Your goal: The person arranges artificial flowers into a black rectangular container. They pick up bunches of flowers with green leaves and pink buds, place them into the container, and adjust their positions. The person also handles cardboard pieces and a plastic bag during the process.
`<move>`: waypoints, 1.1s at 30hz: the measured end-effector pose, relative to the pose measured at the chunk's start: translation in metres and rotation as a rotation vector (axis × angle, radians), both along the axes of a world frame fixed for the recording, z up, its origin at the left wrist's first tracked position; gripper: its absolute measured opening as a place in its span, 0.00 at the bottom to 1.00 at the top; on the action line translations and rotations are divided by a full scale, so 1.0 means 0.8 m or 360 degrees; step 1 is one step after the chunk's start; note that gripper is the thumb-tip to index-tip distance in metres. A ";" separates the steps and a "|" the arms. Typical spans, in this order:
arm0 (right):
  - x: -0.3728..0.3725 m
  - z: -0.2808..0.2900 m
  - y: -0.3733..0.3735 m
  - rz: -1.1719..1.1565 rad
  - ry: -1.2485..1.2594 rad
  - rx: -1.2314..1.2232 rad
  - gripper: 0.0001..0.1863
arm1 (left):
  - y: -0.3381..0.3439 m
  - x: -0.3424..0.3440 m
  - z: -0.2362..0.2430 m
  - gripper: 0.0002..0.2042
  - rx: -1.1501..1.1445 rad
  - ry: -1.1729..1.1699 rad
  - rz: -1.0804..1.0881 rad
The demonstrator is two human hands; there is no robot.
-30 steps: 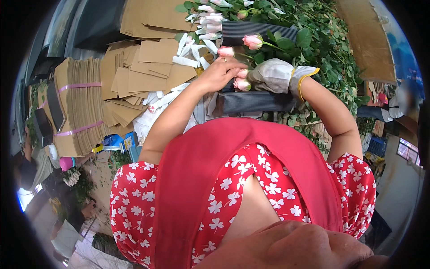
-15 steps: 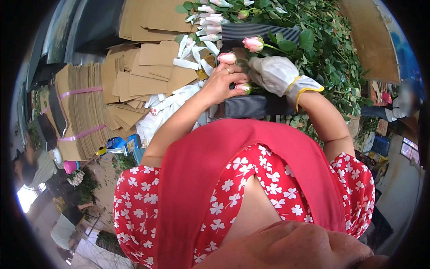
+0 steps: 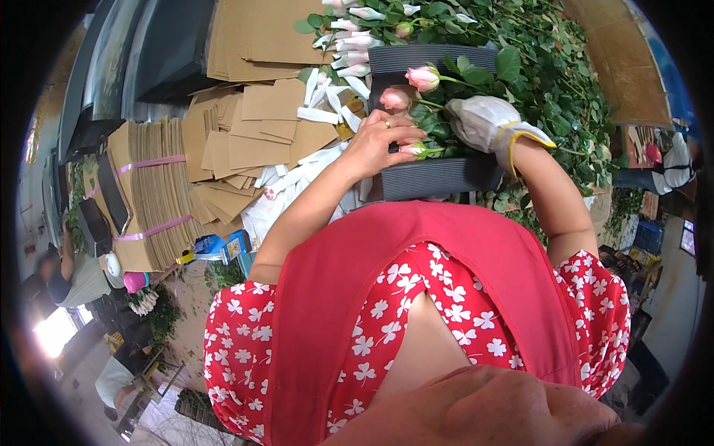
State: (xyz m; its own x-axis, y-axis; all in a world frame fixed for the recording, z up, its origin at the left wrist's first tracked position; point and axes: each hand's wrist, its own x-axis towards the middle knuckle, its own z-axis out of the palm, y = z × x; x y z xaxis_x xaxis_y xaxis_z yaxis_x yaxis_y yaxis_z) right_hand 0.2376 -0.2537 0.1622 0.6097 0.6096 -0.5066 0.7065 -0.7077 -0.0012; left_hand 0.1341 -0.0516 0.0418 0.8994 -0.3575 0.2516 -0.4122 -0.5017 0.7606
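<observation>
My bare left hand (image 3: 381,143), with a ring on one finger, curls around a small pink rose (image 3: 410,151) with green outer leaves. My right hand (image 3: 482,123), in a pale glove with yellow trim, is closed over the stem side of the roses; its fingertips are partly hidden. Just beyond my left fingers lies a second pink rose (image 3: 394,99), its stem running toward the glove. A third pink rose (image 3: 422,78) rests farther off. The roses lie between a far dark ribbed pad (image 3: 428,57) and a near dark ribbed pad (image 3: 439,178).
Leafy rose stems (image 3: 547,82) heap up on the right. White-sleeved rose buds (image 3: 353,44) line the far side. On the left are loose cardboard pieces (image 3: 260,141), white mesh sleeves (image 3: 297,182) and a strapped cardboard stack (image 3: 152,186). Another person (image 3: 74,275) is at far left.
My gloved right hand has drawn away to the right, uncovering leaves between the roses. My left fingers have shifted nearer the small rose. The whole view has shifted slightly.
</observation>
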 end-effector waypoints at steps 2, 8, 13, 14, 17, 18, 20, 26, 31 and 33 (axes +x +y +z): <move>-0.016 0.004 -0.017 -0.0050 -0.0060 0.0042 0.11 | 0.000 0.000 0.004 0.27 -0.0011 0.0090 0.0056; -0.024 -0.037 0.027 -0.0035 -0.0289 0.0452 0.11 | -0.002 -0.002 -0.011 0.28 -0.0092 0.0121 0.0122; -0.007 -0.032 0.022 -0.0182 -0.0105 0.0278 0.13 | 0.001 -0.002 -0.002 0.27 -0.0032 0.0113 0.0068; -0.007 -0.033 0.013 -0.0166 -0.0193 0.0334 0.13 | 0.000 -0.001 0.000 0.26 -0.0035 0.0073 0.0075; -0.008 -0.021 0.007 -0.0249 -0.0231 0.0321 0.12 | -0.001 -0.005 -0.016 0.27 -0.0113 0.0155 0.0132; -0.014 -0.019 0.012 -0.0234 -0.0213 0.0276 0.12 | -0.002 -0.005 -0.018 0.27 -0.0133 0.0154 0.0169; -0.022 -0.018 0.018 -0.0204 -0.0174 0.0184 0.11 | -0.001 -0.002 -0.013 0.28 0.0001 -0.0127 0.0230; -0.028 -0.018 0.015 -0.0035 -0.0207 0.0198 0.10 | 0.011 0.018 0.003 0.25 0.0028 -0.0027 -0.0086; -0.036 0.007 -0.010 0.0158 -0.0146 0.0643 0.08 | -0.003 0.019 -0.009 0.22 -0.0233 0.0053 0.0148; -0.031 0.022 -0.010 0.0229 0.0002 0.0531 0.11 | -0.011 0.011 -0.002 0.24 -0.0258 0.0087 0.0293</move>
